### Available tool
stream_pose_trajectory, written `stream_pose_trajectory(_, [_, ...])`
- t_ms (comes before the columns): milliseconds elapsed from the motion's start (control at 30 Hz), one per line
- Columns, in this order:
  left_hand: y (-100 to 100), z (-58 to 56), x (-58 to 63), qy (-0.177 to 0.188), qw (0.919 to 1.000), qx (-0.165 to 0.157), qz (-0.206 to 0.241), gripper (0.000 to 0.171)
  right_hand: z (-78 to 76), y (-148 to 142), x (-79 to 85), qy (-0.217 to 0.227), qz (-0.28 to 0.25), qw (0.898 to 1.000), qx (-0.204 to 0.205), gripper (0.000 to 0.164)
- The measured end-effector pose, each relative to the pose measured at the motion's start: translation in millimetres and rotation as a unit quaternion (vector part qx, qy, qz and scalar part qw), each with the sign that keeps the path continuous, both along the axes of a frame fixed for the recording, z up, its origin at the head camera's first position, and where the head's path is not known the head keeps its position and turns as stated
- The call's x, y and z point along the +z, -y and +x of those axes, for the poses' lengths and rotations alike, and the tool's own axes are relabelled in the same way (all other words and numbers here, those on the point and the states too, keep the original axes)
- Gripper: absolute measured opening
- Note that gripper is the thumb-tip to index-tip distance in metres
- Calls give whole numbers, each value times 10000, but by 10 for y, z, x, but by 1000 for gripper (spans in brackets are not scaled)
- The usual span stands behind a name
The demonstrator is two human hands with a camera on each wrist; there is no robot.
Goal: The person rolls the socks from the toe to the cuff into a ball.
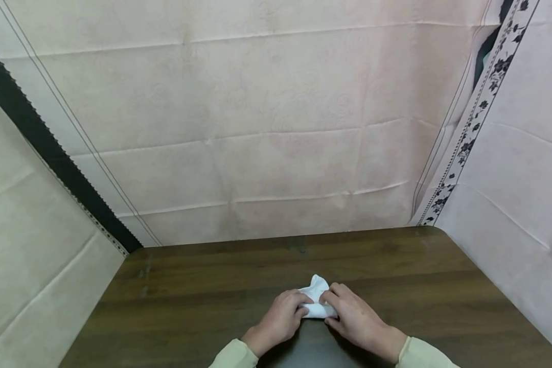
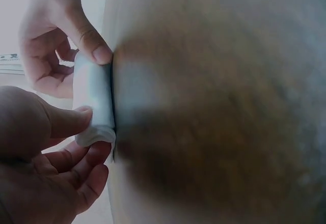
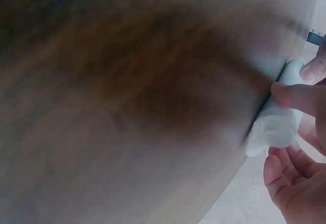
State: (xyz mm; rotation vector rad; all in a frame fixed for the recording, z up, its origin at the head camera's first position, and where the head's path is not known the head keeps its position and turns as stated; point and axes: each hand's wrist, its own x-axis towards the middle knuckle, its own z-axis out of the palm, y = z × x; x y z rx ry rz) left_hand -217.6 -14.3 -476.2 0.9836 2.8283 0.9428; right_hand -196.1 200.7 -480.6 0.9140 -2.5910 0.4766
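Observation:
A small white cloth [image 1: 319, 309], partly rolled up, lies on the wooden table with a loose, pointed end sticking out on the far side. My left hand [image 1: 282, 316] grips the left end of the roll. At the right end, my right hand [image 1: 356, 318] holds it the same way, thumb on the near side. In the left wrist view the white cloth [image 2: 94, 91] forms a thick roll, pinched between thumb and fingers at both ends. Layers of the cloth [image 3: 277, 127] show at the roll's end in the right wrist view.
The brown wooden table [image 1: 202, 286] has rounded far corners. Creased pale cloth sheets [image 1: 257, 128] hang behind it and on both sides. A dark strip [image 1: 64, 158] runs down the left sheet, and a floral border [image 1: 469, 138] down the right one.

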Motion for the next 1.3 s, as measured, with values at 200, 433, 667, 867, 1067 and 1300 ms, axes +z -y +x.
stream_pose_trajectory(200, [-14,-2,-6,88,9999,84,110,15,-12,-14,25,305,23,9995,74,27])
stream_pose_trajectory(433, [0,15,-5,242,9992,265,155,18,-29,-13,42,155,163,9992,317,20])
stream_pose_trajectory(667, [-8,48,-7,66,9988,258,407,26,-33,5,77,249,510,9981,257,16])
stream_pose_trajectory(867, [-29,60,-22,5,9992,209,337,28,-34,-17,106,624,454,9963,378,16])
stream_pose_trajectory(1067, [-30,50,-38,-129,9994,172,283,31,-67,-30,125,717,473,9954,434,15])
stream_pose_trajectory(1300, [0,53,-7,132,9992,212,308,27,-79,-25,124,796,448,9947,478,14])
